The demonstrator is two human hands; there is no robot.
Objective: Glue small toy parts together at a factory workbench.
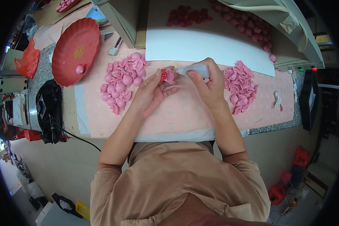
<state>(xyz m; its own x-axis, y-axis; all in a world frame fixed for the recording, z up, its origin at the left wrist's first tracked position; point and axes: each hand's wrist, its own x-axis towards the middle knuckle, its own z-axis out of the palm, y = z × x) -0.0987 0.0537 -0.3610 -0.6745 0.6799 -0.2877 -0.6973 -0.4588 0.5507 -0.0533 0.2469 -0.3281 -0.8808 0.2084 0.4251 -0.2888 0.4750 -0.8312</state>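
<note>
Between the fingertips of my left hand is a small red and pink piece, its frilled pink part facing right. My right hand grips a translucent squeeze bottle, tilted sideways with its nozzle close to the pink part. Whether the nozzle touches it is too small to tell. A pile of pink balls and frilled pieces lies left of my left hand. To the right of my right hand is a second heap, mostly frilled pink pieces.
A scalloped red tray with one pink ball piece stands at the left. Behind my hands, a box-like booth shelters a white sheet, with darker red pieces and rounded pink pieces. A brush lies near its left wall.
</note>
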